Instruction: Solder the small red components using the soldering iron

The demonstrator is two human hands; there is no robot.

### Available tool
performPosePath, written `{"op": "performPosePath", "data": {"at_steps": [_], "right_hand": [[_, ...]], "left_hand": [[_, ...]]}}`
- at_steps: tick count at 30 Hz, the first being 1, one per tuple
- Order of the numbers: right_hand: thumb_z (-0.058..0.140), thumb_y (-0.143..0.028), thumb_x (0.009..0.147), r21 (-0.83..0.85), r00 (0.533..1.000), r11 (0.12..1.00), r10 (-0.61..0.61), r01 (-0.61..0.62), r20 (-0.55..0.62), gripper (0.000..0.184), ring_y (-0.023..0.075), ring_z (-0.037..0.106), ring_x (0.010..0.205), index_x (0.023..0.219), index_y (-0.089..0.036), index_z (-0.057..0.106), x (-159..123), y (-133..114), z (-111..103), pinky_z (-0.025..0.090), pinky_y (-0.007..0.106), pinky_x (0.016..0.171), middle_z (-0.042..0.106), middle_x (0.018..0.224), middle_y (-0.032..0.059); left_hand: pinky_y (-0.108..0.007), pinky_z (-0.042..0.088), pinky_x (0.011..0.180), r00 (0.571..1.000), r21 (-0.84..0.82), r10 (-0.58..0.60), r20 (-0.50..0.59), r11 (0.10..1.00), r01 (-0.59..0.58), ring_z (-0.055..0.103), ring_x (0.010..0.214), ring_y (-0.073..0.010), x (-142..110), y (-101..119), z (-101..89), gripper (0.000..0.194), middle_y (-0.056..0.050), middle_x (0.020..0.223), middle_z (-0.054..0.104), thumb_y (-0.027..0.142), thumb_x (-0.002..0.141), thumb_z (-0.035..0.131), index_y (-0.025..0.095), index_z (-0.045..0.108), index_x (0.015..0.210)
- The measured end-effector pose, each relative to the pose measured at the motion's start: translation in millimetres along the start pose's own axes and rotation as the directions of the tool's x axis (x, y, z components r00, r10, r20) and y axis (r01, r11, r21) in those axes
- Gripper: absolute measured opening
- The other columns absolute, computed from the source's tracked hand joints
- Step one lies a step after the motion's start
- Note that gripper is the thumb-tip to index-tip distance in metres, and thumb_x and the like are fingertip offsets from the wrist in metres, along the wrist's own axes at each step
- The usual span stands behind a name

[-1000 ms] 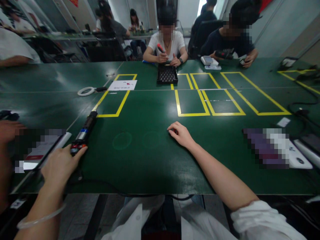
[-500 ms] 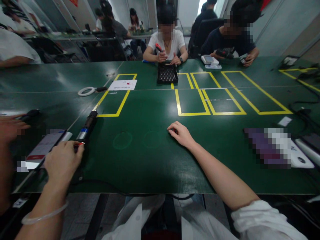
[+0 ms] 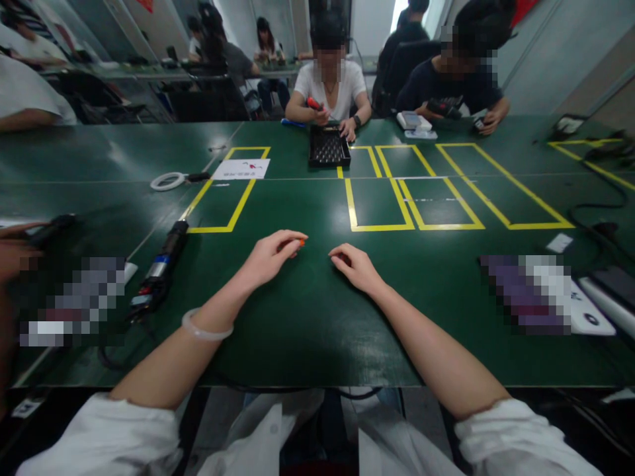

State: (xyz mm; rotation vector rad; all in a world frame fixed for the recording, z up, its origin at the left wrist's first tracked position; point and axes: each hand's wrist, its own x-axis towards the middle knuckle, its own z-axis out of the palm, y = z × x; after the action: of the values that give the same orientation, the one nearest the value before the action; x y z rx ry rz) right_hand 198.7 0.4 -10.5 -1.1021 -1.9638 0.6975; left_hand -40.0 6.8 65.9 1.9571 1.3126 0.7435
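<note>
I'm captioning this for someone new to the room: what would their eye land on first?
Probably the bright yellow tape outlines on the green table, just beyond the person's hands. Next, near the middle of the view, the left hand pinches a small orange piece, with the right hand apart beside it. To their left lies a black tool with a blue band.

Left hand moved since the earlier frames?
Yes, the left hand went right and forward, from left of the leftmost yellow tape outline to right of its near edge.
</note>
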Motion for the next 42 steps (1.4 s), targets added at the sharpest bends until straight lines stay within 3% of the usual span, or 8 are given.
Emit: {"op": "performPosePath", "data": {"at_steps": [2,4,8,13,21,31,42], "right_hand": [[0.053,-0.022,0.091,-0.002,1.000,1.000,0.003,-0.003,-0.004,0.011,0.0131,0.052,0.068,0.086,-0.019,0.062,1,0,-1,0.040,0.025,0.065,0.058,0.077,0.0000],[0.053,-0.021,0.089,-0.001,1.000,1.000,0.012,-0.012,-0.009,0.012,0.0125,0.051,0.066,0.080,-0.019,0.059,1,1,0,0.039,0.024,0.064,0.056,0.073,-0.0009],[0.057,-0.020,0.086,0.059,0.999,0.998,0.036,-0.035,-0.014,0.006,0.0114,0.052,0.065,0.092,-0.019,0.057,1,2,2,0.041,0.024,0.063,0.057,0.077,-0.0016],[0.066,-0.024,0.081,0.039,0.999,0.999,0.015,-0.016,0.033,0.033,0.0116,0.056,0.070,0.112,-0.022,0.054,0,0,4,0.044,0.026,0.067,0.061,0.101,0.0023],[0.060,-0.021,0.086,0.012,0.999,1.000,-0.023,0.023,0.043,0.012,0.0116,0.055,0.070,0.097,-0.020,0.059,-1,-3,4,0.043,0.024,0.066,0.061,0.090,0.0007],[0.058,-0.021,0.087,-0.011,1.000,1.000,-0.023,0.022,-0.021,0.013,0.0122,0.056,0.070,0.100,-0.021,0.059,-1,2,3,0.043,0.025,0.065,0.058,0.088,0.0010],[0.059,-0.019,0.085,0.022,0.999,0.999,-0.025,0.026,-0.030,0.016,0.0128,0.057,0.071,0.100,-0.019,0.061,-1,1,3,0.045,0.025,0.065,0.061,0.088,0.0021]], "left_hand": [[-0.030,0.051,0.076,0.997,-0.127,0.031,0.072,0.992,-0.021,0.063,0.083,-0.0161,22,-2,23.8,0.043,-0.009,0.104,0.067,0.046,0.087,0.052,0.016,0.065,0.115],[-0.030,0.052,0.073,0.995,-0.260,-0.006,0.098,0.965,0.032,0.063,0.082,-0.0162,34,-9,43.1,0.044,-0.009,0.098,0.068,0.045,0.081,0.060,0.015,0.063,0.113],[-0.031,0.052,0.075,0.989,-0.401,-0.122,0.088,0.904,0.147,0.063,0.079,-0.0154,32,-25,61.2,0.042,-0.007,0.090,0.069,0.044,0.073,0.070,0.013,0.061,0.099],[-0.035,0.050,0.085,0.984,-0.402,-0.140,0.107,0.899,0.171,0.063,0.081,-0.0158,17,-24,60.1,0.036,-0.007,0.091,0.071,0.044,0.075,0.069,0.013,0.066,0.094],[-0.035,0.050,0.084,0.987,-0.428,-0.104,0.121,0.892,0.146,0.063,0.081,-0.0161,17,-20,62.9,0.035,-0.006,0.088,0.070,0.045,0.077,0.066,0.014,0.065,0.094],[-0.032,0.048,0.088,0.986,-0.445,-0.015,0.165,0.891,0.088,0.062,0.091,-0.0162,17,-25,62.6,0.033,-0.007,0.101,0.067,0.032,0.077,0.068,0.014,0.062,0.103],[-0.028,0.048,0.079,0.988,-0.428,0.006,0.155,0.902,0.061,0.063,0.083,-0.0140,17,-28,65.1,0.029,-0.005,0.094,0.065,0.030,0.077,0.068,0.014,0.059,0.098]]}}
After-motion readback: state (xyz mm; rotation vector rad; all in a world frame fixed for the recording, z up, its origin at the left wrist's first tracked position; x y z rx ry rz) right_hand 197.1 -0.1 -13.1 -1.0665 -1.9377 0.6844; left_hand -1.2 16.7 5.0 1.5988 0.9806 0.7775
